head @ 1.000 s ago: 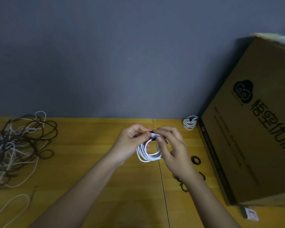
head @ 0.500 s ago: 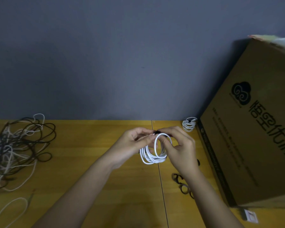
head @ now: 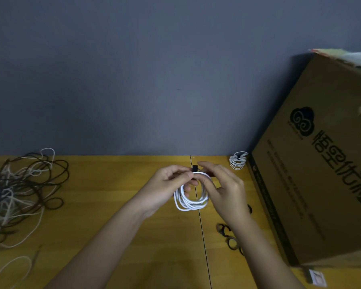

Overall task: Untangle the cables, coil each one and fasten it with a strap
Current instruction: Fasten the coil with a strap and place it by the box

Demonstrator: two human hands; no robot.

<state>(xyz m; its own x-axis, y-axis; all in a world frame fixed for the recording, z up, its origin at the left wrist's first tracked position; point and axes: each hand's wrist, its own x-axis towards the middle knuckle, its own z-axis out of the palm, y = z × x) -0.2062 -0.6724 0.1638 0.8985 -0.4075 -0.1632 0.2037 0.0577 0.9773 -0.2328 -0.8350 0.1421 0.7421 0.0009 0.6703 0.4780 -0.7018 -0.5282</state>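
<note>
White coil point(head: 191, 202) near table's far edge point(head: 113, 156)

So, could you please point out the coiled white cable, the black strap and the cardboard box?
coiled white cable point(head: 189, 204): head view, lower loops.
black strap point(head: 194, 168): head view, upright end.
cardboard box point(head: 313, 184): head view, printed side.

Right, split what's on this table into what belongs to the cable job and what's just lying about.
Job:
- white coil, held by left hand and right hand
- black strap at its top
- tangled cables
- finished coil
- spare straps

Lying about:
- cardboard box
- small card
</note>
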